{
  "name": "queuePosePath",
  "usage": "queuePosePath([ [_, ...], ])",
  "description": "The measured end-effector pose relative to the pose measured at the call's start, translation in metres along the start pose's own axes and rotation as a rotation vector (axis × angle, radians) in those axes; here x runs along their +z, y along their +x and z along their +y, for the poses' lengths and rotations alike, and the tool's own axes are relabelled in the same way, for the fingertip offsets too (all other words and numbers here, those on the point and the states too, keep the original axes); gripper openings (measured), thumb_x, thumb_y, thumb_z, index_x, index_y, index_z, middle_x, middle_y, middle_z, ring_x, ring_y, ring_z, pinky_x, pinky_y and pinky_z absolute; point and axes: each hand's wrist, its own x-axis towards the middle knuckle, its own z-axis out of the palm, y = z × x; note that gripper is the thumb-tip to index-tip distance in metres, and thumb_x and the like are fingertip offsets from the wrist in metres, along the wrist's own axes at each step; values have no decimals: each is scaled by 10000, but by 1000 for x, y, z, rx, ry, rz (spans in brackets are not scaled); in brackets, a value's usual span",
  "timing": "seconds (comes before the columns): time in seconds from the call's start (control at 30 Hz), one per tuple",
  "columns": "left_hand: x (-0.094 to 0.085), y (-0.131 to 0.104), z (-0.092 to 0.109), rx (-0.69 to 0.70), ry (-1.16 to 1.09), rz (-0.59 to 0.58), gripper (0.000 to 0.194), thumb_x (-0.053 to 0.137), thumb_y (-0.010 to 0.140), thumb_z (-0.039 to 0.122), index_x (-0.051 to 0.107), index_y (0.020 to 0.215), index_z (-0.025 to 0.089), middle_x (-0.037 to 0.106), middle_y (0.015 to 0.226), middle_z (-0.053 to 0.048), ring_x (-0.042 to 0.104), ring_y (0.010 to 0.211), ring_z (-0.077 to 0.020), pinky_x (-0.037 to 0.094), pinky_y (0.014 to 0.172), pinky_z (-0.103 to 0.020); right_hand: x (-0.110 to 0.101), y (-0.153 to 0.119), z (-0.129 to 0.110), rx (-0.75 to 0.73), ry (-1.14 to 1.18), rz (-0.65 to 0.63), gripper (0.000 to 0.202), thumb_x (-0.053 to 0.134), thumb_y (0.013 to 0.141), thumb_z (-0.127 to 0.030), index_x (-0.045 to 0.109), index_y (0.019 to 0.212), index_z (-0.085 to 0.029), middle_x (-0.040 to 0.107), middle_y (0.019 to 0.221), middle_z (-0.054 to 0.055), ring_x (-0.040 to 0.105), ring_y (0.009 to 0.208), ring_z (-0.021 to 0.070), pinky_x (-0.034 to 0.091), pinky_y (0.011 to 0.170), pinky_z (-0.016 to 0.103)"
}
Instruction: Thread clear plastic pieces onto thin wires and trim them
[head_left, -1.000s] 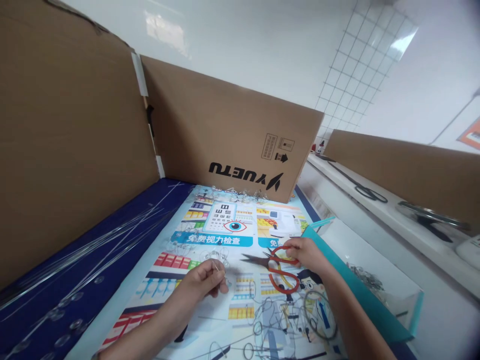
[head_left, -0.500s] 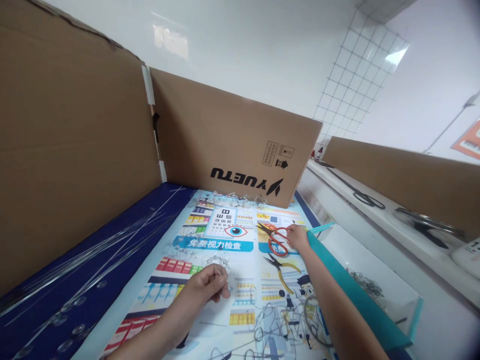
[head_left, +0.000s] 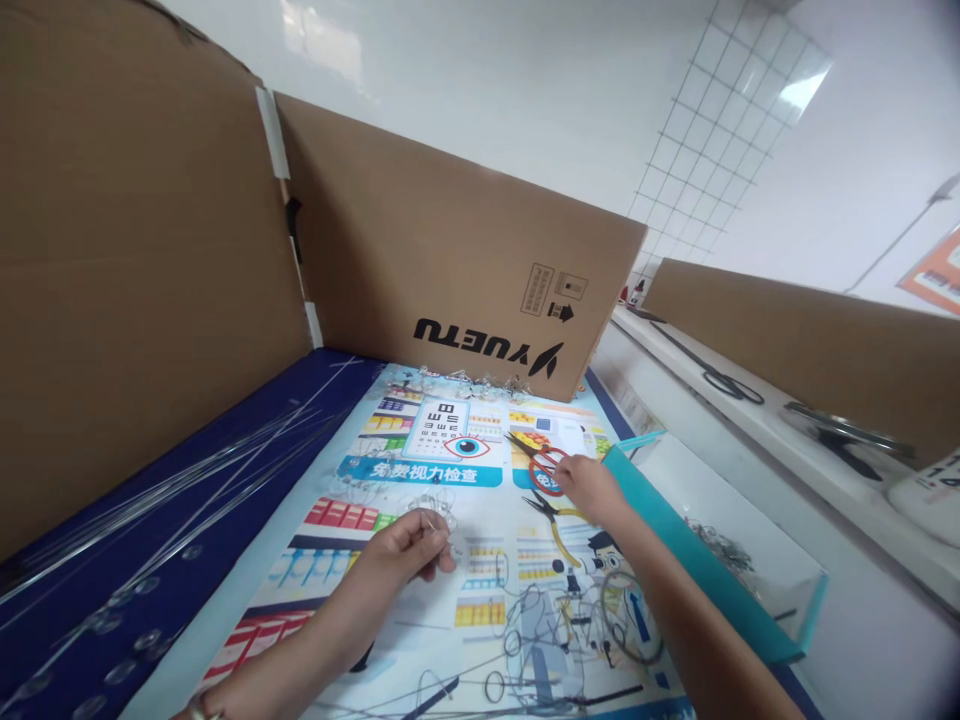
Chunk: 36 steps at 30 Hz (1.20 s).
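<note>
My left hand (head_left: 416,550) is closed in a pinch on a thin bent wire (head_left: 433,528). Only a little of that wire shows above the fingertips. The fingers of my right hand (head_left: 589,488) are closed on the handles of red-handled scissors (head_left: 546,470), whose dark blades point to the far left. Just nearer to me lie yellow-handled pliers (head_left: 553,520), close below the right hand. A cluster of clear wire pieces (head_left: 427,505) lies on the printed sheet beyond my left hand.
Tangled wires (head_left: 555,620) and a wire coil (head_left: 631,618) lie at the front. A teal-edged box (head_left: 652,545) with small metal pieces stands right. Long thin rods (head_left: 172,500) lie left. Cardboard panels (head_left: 450,230) wall the back and left. Another pair of scissors (head_left: 731,385) rests on the white ledge.
My right hand has moved in over the handles of the red-handled scissors and closed on them. The left hand keeps its pinch on the wire. The camera view has shifted slightly.
</note>
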Motion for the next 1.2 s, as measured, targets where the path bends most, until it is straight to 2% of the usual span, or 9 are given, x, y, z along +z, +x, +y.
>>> queuePosePath([
  [0.1,1,-2,2,-4,15,33,224,557,779,410,527,803,189,633,672,-18,471,592,-125,359,585,-226,7,-36,-7,-110,-35,-59,311,535,783,-385,599,1024,-199,612,995,76,539,941,211,371,763,267],
  [0.23,4,-6,9,12,38,49,207,547,786,389,524,780,184,622,661,-17,468,591,-130,356,583,-233,14,-59,-13,-163,-111,-28,423,531,756,-329,521,1147,-166,578,1054,124,461,1043,262,330,845,321],
  [0.47,1,-6,3,56,4,44,170,541,807,347,510,789,181,623,676,-22,476,605,-127,362,603,-241,30,-46,-17,-150,-184,-26,310,460,737,-154,543,1029,-97,548,1036,187,458,993,280,294,860,370],
  [0.6,2,-6,4,56,-12,26,156,536,816,332,511,800,179,628,686,-22,484,623,-124,368,616,-244,37,-41,-18,-126,-200,-26,333,477,706,-138,523,1031,-83,543,1019,193,461,968,286,302,835,362],
  [0.83,6,-7,8,89,-17,39,165,542,799,342,521,794,178,624,659,-25,514,618,-139,372,603,-248,37,-47,-18,-86,-221,37,358,476,675,-98,510,1031,-112,531,990,161,498,868,264,332,712,329],
  [1.03,6,-5,6,99,1,39,134,550,785,310,518,790,180,630,648,-22,530,618,-144,376,598,-250,33,-48,-10,-152,-216,112,203,431,794,-181,571,939,-155,533,942,135,495,882,264,326,767,355],
  [1.1,6,-5,5,106,-9,30,127,547,788,303,517,782,180,630,649,-18,531,623,-142,374,599,-251,29,-48,-8,-178,-149,169,206,421,817,-205,579,940,-154,539,954,135,484,936,274,322,816,366],
  [1.2,5,-6,6,109,-15,18,122,540,797,296,519,785,176,627,655,-16,523,626,-137,373,606,-253,19,-53,-12,-211,69,261,280,413,839,-251,536,1070,-151,540,1054,136,456,1031,280,321,884,374],
])
